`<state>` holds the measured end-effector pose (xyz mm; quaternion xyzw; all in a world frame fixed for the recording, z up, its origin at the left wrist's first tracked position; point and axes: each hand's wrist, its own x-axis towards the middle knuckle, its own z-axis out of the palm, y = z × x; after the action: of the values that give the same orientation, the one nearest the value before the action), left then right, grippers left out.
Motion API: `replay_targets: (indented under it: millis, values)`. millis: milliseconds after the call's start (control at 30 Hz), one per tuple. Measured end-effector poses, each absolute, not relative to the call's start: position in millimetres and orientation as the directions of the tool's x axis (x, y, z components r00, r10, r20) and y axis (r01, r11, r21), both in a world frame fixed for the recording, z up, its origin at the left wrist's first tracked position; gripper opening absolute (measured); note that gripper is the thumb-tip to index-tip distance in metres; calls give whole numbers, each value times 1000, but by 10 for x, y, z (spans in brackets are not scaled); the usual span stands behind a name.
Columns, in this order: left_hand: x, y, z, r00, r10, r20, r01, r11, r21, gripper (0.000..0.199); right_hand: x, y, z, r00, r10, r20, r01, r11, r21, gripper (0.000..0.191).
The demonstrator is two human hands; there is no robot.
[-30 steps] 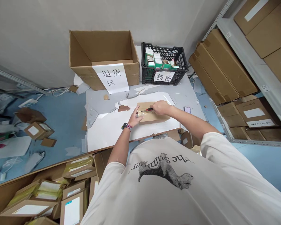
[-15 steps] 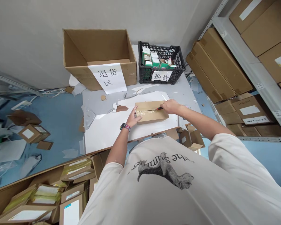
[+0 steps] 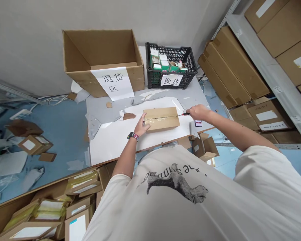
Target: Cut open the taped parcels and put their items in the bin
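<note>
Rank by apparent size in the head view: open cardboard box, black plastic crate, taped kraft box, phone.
1. Open cardboard box
2. Black plastic crate
3. Taped kraft box; it sits nearer the camera, so its true size against the crate is unsure
4. Phone

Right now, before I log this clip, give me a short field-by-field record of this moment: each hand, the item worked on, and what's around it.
left hand: resting open on the left end of the parcel, wristwatch on the wrist
right hand: gripping a red-handled utility knife beyond the parcel's right end
item: taped cardboard parcel, lying flat on a white sheet
nearby: black plastic crate, open cardboard box, phone
</note>
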<state>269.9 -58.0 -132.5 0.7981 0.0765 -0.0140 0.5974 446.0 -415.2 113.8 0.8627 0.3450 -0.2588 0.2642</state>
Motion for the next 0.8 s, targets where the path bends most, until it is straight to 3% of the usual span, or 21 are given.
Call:
replay_targets:
  millis: [300, 433, 600, 700, 800]
  values:
    - [2706, -576, -1305, 987, 117, -108, 139, -294, 946, 107, 4515, -4410, 1120, 627, 421, -655, 742, -579, 338, 39]
    - [2730, -550, -1206, 989, 124, -82, 127, -414, 901, 108, 4545, -4830, 1124, 720, 359, -594, 629, -699, 340, 37]
    - [2832, -703, -918, 983, 184, -7, 135, -695, 706, 84, 4371, -4975, 953, 838, 352, -416, 428, -898, 103, 44]
    - [2994, -984, -739, 998, -38, 45, -58, -745, 665, 65, 4237, -4843, 689, 867, 347, -357, 339, -937, -88, 42]
    - [3212, -1326, -637, 976, -216, 19, -175, -732, 659, 58, 4124, -4691, 420, 883, 357, -306, 275, -920, -279, 41]
